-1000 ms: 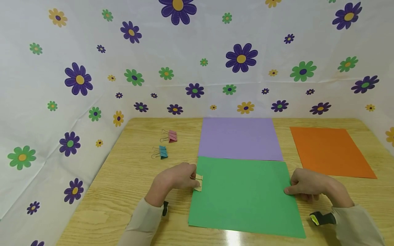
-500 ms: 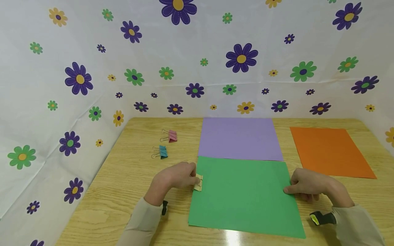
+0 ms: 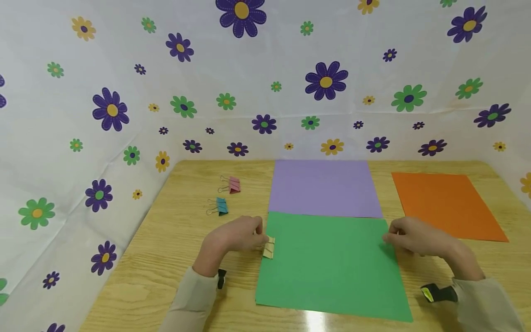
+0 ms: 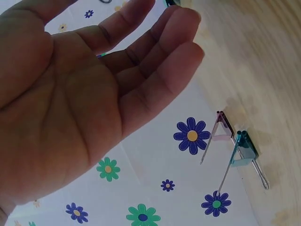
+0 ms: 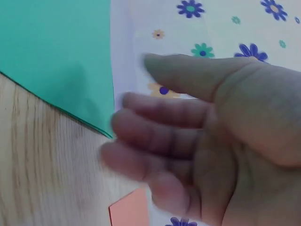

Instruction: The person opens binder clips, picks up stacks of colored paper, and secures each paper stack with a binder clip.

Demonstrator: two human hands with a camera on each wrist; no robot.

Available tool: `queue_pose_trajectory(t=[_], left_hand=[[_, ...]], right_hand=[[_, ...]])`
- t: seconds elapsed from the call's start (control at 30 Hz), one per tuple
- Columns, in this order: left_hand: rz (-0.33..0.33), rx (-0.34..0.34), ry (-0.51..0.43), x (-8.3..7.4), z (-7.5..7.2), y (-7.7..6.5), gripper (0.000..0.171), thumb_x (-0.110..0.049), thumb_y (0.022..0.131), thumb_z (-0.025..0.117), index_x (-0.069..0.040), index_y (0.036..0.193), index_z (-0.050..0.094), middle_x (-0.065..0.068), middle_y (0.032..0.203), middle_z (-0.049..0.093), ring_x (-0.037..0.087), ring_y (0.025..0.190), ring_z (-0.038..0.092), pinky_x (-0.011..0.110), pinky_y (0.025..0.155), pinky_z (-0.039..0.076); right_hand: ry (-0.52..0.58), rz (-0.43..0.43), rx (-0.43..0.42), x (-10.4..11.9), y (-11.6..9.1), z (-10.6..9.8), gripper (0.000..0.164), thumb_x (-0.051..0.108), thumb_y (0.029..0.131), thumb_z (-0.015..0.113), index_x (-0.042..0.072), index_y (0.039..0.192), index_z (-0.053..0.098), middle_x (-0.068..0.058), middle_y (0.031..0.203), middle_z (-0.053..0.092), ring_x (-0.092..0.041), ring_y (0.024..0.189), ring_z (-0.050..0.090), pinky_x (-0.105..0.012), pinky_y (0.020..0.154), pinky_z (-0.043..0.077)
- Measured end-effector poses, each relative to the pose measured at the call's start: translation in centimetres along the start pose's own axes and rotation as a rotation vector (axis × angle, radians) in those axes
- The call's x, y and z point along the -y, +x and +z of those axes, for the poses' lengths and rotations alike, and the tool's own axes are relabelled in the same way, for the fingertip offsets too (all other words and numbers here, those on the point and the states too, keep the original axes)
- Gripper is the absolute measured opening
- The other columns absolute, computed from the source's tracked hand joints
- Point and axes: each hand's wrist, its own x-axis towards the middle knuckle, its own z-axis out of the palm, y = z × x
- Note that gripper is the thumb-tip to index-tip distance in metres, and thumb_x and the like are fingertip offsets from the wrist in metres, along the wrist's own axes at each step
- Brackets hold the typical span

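Observation:
In the head view a green paper sheet [image 3: 327,267] lies on the table, and a pale yellow binder clip [image 3: 269,249] grips its left edge. My left hand [image 3: 238,234] is right at this clip, thumb and forefinger over its wire handles. The left wrist view shows the palm [image 4: 61,103] with fingers loosely bent and a wire loop [image 4: 106,1] between thumb and forefinger, touching neither. My right hand [image 3: 419,237] hovers over the sheet's right edge. Its fingers [image 5: 146,134] are relaxed with nothing between them, beside the green corner whose edge looks doubled.
A pink binder clip [image 3: 234,185] and a teal binder clip [image 3: 221,206] stand at the left on the wooden table [image 3: 174,249]. A purple sheet [image 3: 325,189] lies behind the green one, an orange sheet [image 3: 448,203] at the right. A flowered cloth [image 3: 249,60] hangs behind.
My left thumb has come off the yellow clip's body, leaving it attached to the green sheet. My right hand has lifted off the sheet's right edge.

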Motion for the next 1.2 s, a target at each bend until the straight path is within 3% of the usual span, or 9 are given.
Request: queue_pose_trajectory(t=[0.07,0.13,0.23,0.33,0.53,0.77,0.93,1.2], left_hand=[[0.000,-0.012,-0.002,0.2,-0.2,-0.1,0.017,-0.027,0.100,0.059,-0.010,0.099,0.057,0.002,0.082,0.057,0.016,0.069,0.050,0.031,0.062,0.040],[-0.002,-0.020,-0.005,0.3,-0.3,-0.2,0.017,-0.027,0.100,0.059,-0.010,0.099,0.056,0.002,0.081,0.057,0.016,0.067,0.049,0.031,0.061,0.039],[0.003,-0.024,-0.001,0.4,-0.5,-0.4,0.018,-0.027,0.100,0.059,-0.010,0.098,0.056,0.003,0.079,0.056,0.016,0.066,0.048,0.031,0.061,0.038],[0.006,-0.026,0.004,0.6,-0.7,-0.5,0.018,-0.028,0.100,0.059,-0.010,0.099,0.056,0.002,0.080,0.056,0.016,0.067,0.049,0.031,0.061,0.039],[0.018,-0.025,0.006,0.8,-0.7,-0.6,0.019,-0.029,0.100,0.059,-0.010,0.100,0.057,0.001,0.080,0.057,0.016,0.067,0.049,0.031,0.061,0.040],[0.036,-0.025,0.012,0.7,-0.9,-0.6,0.019,-0.028,0.100,0.059,-0.010,0.099,0.057,0.002,0.078,0.056,0.014,0.067,0.048,0.030,0.061,0.039],[0.015,-0.011,0.017,0.7,-0.9,-0.7,0.019,-0.030,0.100,0.060,-0.011,0.100,0.056,0.001,0.078,0.057,0.015,0.067,0.049,0.030,0.061,0.039],[0.008,-0.006,0.019,1.0,-0.8,-0.8,0.020,-0.033,0.099,0.060,-0.013,0.101,0.057,0.002,0.078,0.057,0.014,0.067,0.049,0.031,0.061,0.039]], right_hand=[[-0.057,-0.043,-0.107,0.4,0.5,-0.1,0.020,0.020,0.101,0.058,0.001,0.095,0.063,-0.003,0.077,0.060,-0.015,0.067,0.054,-0.031,0.059,0.049],[-0.105,-0.068,-0.202,0.8,1.1,-0.3,0.027,0.020,0.101,0.058,-0.004,0.112,0.061,-0.015,0.102,0.064,-0.029,0.093,0.059,-0.044,0.081,0.052],[-0.167,-0.076,-0.293,1.3,2.2,-0.6,0.050,0.025,0.102,0.057,-0.008,0.137,0.047,-0.033,0.138,0.045,-0.052,0.126,0.039,-0.068,0.100,0.034],[-0.230,-0.061,-0.317,1.7,3.5,-1.0,0.068,0.034,0.102,0.055,-0.006,0.151,0.029,-0.037,0.152,0.023,-0.060,0.137,0.019,-0.075,0.105,0.018],[-0.350,0.018,-0.282,1.6,5.9,-1.1,0.075,0.046,0.105,0.043,0.001,0.157,0.014,-0.035,0.159,0.002,-0.058,0.144,-0.003,-0.074,0.109,0.005],[-0.477,0.077,-0.246,0.7,8.8,-2.4,0.073,0.049,0.106,0.035,0.002,0.157,0.014,-0.035,0.159,0.004,-0.060,0.142,0.001,-0.075,0.108,0.007],[-0.439,0.126,-0.203,0.7,10.3,-2.9,0.077,0.054,0.105,0.029,0.001,0.157,0.010,-0.035,0.159,-0.002,-0.061,0.142,-0.004,-0.076,0.108,0.003],[-0.357,0.184,-0.175,-0.4,12.0,-1.7,0.079,0.055,0.104,0.024,0.001,0.157,-0.001,-0.034,0.158,-0.013,-0.058,0.142,-0.012,-0.074,0.108,-0.004]])
